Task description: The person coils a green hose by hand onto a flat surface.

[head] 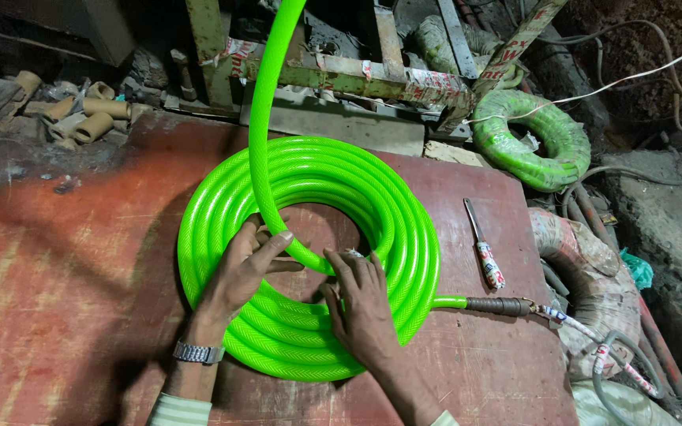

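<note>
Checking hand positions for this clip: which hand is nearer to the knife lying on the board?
The right hand. It rests on the lower inner part of the green hose coil, and the knife lies beyond the coil's right edge. The left hand rests on the coil's left side, farther away.

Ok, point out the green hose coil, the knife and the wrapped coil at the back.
green hose coil (404, 213): head view, right side of loops.
knife (489, 264): head view, patterned handle.
wrapped coil (562, 134): head view, right side.
</note>
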